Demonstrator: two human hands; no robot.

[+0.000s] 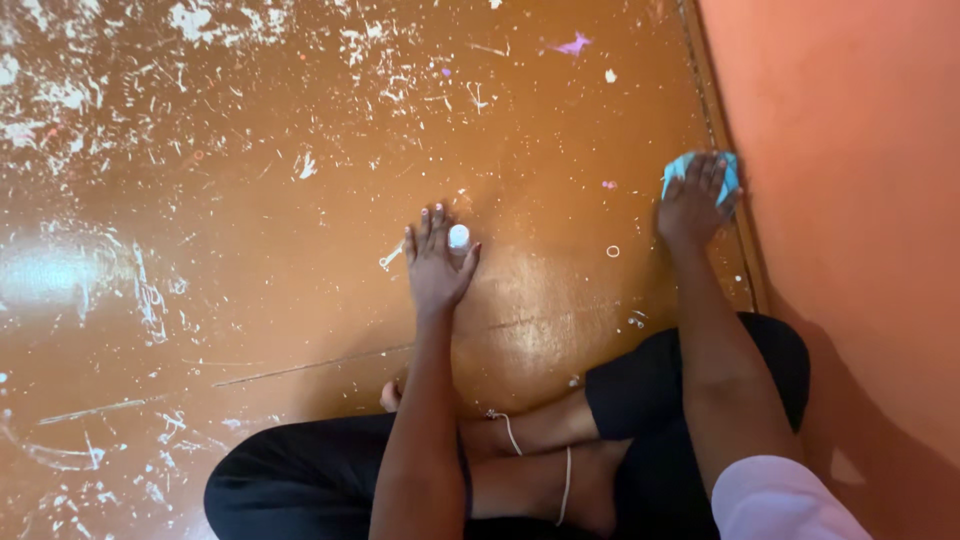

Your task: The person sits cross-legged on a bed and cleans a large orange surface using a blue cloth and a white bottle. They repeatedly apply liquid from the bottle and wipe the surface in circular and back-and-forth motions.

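A glossy brown floor (250, 300), flecked with white paint splatter, carries a small white round object (459, 236) at its centre, a thin white ring (613, 251) just right of that object and a blue cloth (697, 172) farther right against the orange wall (860, 200).
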